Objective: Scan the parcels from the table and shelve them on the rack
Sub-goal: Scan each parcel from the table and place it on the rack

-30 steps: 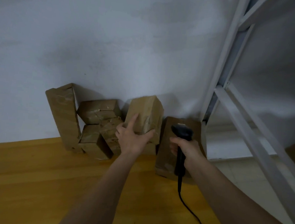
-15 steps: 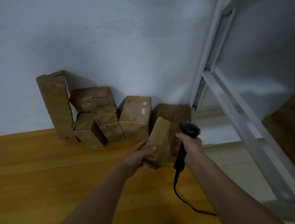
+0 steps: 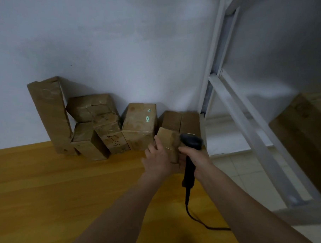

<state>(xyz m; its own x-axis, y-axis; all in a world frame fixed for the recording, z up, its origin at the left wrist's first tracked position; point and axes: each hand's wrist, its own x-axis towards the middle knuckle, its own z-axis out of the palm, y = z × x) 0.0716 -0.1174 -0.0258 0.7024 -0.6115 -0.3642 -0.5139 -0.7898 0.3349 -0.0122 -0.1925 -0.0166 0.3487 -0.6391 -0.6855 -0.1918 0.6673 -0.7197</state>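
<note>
My left hand (image 3: 157,160) grips a small brown parcel (image 3: 169,142) and holds it up above the wooden table (image 3: 42,186). Right beside it, my right hand (image 3: 198,158) grips a black corded barcode scanner (image 3: 190,154) by its handle, the scanner head close against the parcel's right side. Several more brown taped parcels (image 3: 139,126) lean against the white wall at the back of the table. A greenish light pattern shows on the upright parcel in the middle. The white metal rack (image 3: 248,121) stands to the right.
A tall parcel (image 3: 49,114) leans at the left end of the row. The scanner's cable (image 3: 197,218) trails over the table's right edge. A large brown box (image 3: 306,137) sits on the rack at far right. Pale tiled floor shows below the rack.
My left hand lifted the small parcel off the row and brought it right, against the scanner. The view has turned slightly right, showing more of the rack.
</note>
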